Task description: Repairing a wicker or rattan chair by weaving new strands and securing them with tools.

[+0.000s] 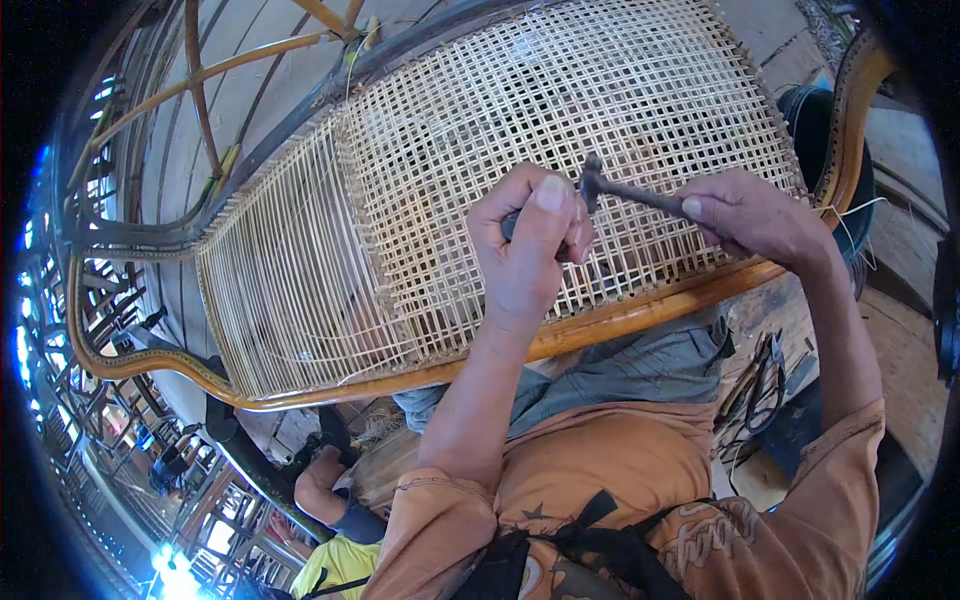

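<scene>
My right hand (750,215) grips the handle of a small hammer (648,196). The hammer's dark head is close beside my left hand (532,235), over the weave. That left hand is closed, thumb on top, round a short dark tool (509,227) mostly hidden by the fingers. Under both hands spreads a woven cane panel (600,95) with an open checked pattern. It is set in a curved, varnished wooden frame (640,312), which lies across my lap. Toward the left, the panel's strands (270,275) run in one direction only, without cross weave.
Hand tools, among them dark-handled pliers or cutters (768,375), lie to the right of my lap. A dark green bucket (858,222) stands behind the frame's right end. At lower left sits another person in a yellow shirt (340,563). More chair frames (110,400) stack at far left.
</scene>
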A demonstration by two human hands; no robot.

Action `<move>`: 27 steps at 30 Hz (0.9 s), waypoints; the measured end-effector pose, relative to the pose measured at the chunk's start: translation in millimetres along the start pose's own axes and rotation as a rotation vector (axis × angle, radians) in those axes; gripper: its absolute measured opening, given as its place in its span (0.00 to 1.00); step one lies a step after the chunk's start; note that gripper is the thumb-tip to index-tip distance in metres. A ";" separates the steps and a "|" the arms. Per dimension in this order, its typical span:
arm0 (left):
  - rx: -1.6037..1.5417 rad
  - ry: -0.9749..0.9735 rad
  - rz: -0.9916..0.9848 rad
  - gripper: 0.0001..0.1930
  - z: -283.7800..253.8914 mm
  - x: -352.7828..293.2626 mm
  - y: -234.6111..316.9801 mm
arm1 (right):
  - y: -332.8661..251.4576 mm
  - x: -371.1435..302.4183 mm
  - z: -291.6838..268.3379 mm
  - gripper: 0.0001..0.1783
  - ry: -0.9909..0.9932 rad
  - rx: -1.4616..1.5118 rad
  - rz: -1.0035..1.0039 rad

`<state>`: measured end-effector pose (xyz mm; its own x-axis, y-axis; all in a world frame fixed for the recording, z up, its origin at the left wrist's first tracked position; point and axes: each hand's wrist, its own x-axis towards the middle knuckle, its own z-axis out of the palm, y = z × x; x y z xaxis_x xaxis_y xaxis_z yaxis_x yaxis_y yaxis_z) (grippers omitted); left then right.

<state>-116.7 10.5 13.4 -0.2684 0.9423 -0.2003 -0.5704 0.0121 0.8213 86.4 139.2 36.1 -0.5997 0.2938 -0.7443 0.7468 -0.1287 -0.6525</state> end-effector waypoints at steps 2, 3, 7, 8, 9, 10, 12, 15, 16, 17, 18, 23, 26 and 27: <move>0.017 -0.021 0.014 0.17 -2.0 -0.2 -0.3 | 1.7 -0.7 4.1 0.17 -0.159 -0.170 -0.065; 0.019 -0.010 0.024 0.17 -4.1 -0.4 1.0 | -0.7 -4.9 6.2 0.17 -0.168 -0.179 -0.072; -0.113 0.076 0.131 0.14 -25.2 -2.8 26.3 | 17.0 -28.7 12.2 0.16 0.151 -0.313 -0.322; -0.159 0.137 0.147 0.15 -36.8 -5.3 37.6 | 13.9 -38.3 16.1 0.16 0.143 -0.281 -0.200; -0.219 0.184 0.159 0.16 -45.3 -4.8 46.2 | 10.0 -48.7 19.0 0.15 0.151 -0.254 -0.066; -0.149 0.182 0.186 0.17 -57.4 -8.7 50.9 | 7.0 -52.5 25.3 0.15 0.145 -0.264 -0.079; -0.141 0.171 0.174 0.17 -65.7 -18.9 48.9 | 4.1 -59.1 35.9 0.17 0.050 -0.275 -0.087; -0.185 0.143 0.134 0.18 -55.1 -30.3 37.3 | 5.2 -58.5 51.9 0.18 0.034 -0.399 -0.198; -0.192 0.142 0.116 0.17 -48.5 -31.7 33.7 | 2.7 -58.3 57.3 0.19 0.058 -0.405 -0.254; -0.199 0.139 0.096 0.16 -42.4 -31.9 29.7 | -2.5 -58.4 60.3 0.19 0.062 -0.404 -0.245; -0.212 0.127 0.091 0.15 -37.4 -30.5 24.2 | -8.3 -56.9 61.5 0.19 0.052 -0.464 -0.277; -0.047 0.054 0.037 0.15 -27.4 -20.8 16.4 | -26.5 -46.2 66.4 0.18 -0.013 -0.598 -0.324; 0.064 0.015 0.043 0.17 -26.4 -20.0 14.0 | -33.0 -37.4 73.1 0.17 0.044 -0.783 -0.279; 0.063 0.017 0.046 0.17 -27.2 -19.2 13.6 | -31.7 -39.4 72.6 0.17 0.044 -0.786 -0.281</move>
<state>-140.5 -16.6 13.9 -0.3063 0.9367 -0.1697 -0.5068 -0.0096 0.8620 65.5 63.0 75.8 -0.7938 0.2551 -0.5521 0.5641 0.6482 -0.5115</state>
